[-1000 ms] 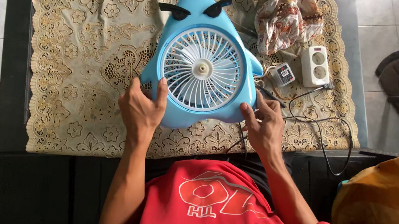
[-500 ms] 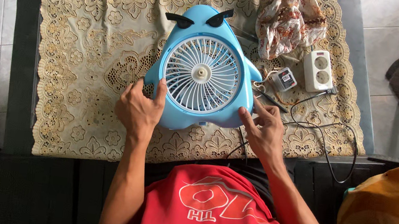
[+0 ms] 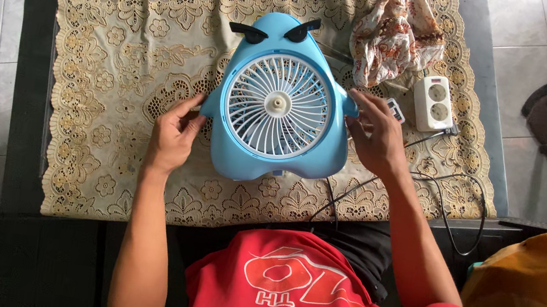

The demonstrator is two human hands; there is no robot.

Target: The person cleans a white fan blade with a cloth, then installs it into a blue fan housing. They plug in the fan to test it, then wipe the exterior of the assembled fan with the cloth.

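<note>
A light blue bird-shaped fan (image 3: pixel 273 153) with a white round grille and black eyebrows lies face up on a lace tablecloth (image 3: pixel 115 69). My left hand (image 3: pixel 170 136) holds the small flap on the fan's left side between thumb and fingers. My right hand (image 3: pixel 374 135) grips the flap on the fan's right side, fingers curled over its edge. Both forearms reach in from below, above my red shirt.
Beyond my right hand lie a patterned cloth (image 3: pixel 395 32), a white socket block (image 3: pixel 433 103), a small white adapter (image 3: pixel 395 110) and a black cable (image 3: pixel 457 178) looping off the dark table's (image 3: pixel 30 72) near edge. An orange cushion (image 3: pixel 536 301) sits at lower right.
Both hands slid up from the fan's lower corners to its side flaps. The fan shifted slightly on the cloth.
</note>
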